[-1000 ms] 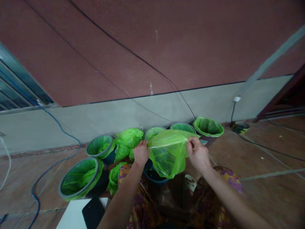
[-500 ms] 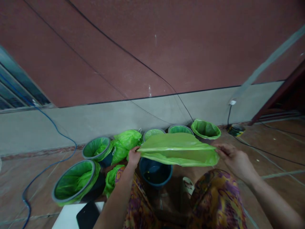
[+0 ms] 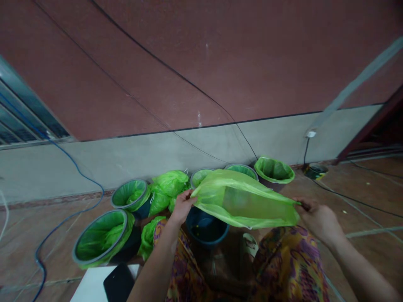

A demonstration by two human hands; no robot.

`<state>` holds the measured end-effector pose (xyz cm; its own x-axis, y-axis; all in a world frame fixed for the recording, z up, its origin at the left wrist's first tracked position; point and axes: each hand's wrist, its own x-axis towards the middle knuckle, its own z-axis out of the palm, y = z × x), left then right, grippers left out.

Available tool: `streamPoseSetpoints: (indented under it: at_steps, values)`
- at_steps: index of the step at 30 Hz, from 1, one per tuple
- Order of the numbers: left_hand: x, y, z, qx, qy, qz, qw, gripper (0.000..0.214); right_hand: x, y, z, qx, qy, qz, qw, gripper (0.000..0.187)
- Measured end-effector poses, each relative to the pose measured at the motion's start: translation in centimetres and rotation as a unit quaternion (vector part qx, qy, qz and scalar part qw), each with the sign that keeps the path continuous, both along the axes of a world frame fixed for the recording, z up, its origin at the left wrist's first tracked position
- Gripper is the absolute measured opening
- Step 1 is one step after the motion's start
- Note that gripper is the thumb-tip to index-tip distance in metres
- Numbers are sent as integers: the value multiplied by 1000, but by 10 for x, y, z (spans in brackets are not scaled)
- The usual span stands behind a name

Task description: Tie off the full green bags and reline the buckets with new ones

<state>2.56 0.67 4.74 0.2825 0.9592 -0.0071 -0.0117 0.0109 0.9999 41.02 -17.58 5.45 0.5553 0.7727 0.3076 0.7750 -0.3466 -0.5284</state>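
A thin light-green plastic bag (image 3: 248, 201) is stretched between my two hands, its mouth partly spread. My left hand (image 3: 183, 206) pinches the bag's left end. At the opposite corner my right hand (image 3: 319, 218) has its fingers closed on the rim. Below the bag, a dark blue bucket (image 3: 207, 228) sits between my knees, its rim partly covered by the plastic. To the left lie filled green bags (image 3: 170, 184), and a crumpled green bag (image 3: 147, 238) is beside my left leg.
Bins lined with green bags stand at left (image 3: 100, 237), farther back (image 3: 130, 193) and by the wall (image 3: 273, 170). A black phone (image 3: 119, 283) lies on a white surface (image 3: 90, 285). A blue hose (image 3: 78, 167) and a dark cable (image 3: 355, 202) cross the floor. A small tin (image 3: 315, 171) stands right.
The bag's mouth has opened wider and its left part has bulged upward. My right hand has moved slightly right and down, and my left hand slightly right.
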Motion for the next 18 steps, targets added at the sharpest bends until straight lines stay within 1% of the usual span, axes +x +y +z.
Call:
streamPoseSetpoints:
  at_steps: [1,2,4,5,6,7,9,11,12,13,14,15,16,17,18]
  values:
    - [-2,2,-1,38,56,27,997,19,1,-1,-1,4,-35,-11,999,33]
    - [-4,3,-3,80,120,59,988,19,2,-3,-2,9,-64,-22,998,33]
    - [-8,6,-7,151,238,119,952,24,4,-5,-3,16,-100,-45,994,33]
    - [-9,8,-8,170,277,136,936,27,4,-5,-3,18,-107,-49,993,33]
    - [-10,10,-8,172,296,143,929,28,4,-5,-1,20,-108,-45,993,32]
    - [-10,13,-7,155,295,147,931,28,3,-4,3,21,-104,-37,994,31]
    - [-9,21,4,93,233,158,955,28,-2,-3,22,33,-102,-15,994,30]
    - [-10,31,24,54,121,175,976,28,-14,-6,51,76,-126,0,989,28]
    - [-12,36,35,66,59,183,979,29,-23,-8,66,112,-150,8,982,29]
    - [-15,40,45,94,2,188,978,29,-32,-12,78,164,-178,14,970,27]
    - [-19,42,52,129,-46,198,971,28,-41,-16,85,209,-197,10,958,25]
    - [-25,44,55,162,-79,209,961,26,-51,-21,86,235,-202,-4,951,23]
    - [-31,43,53,184,-92,219,954,22,-60,-26,80,273,-200,-13,941,18]
    - [-38,41,46,182,-86,221,954,18,-68,-30,66,244,-188,45,950,15]
    - [-44,39,35,149,-63,221,962,14,-76,-34,47,191,-141,148,960,15]
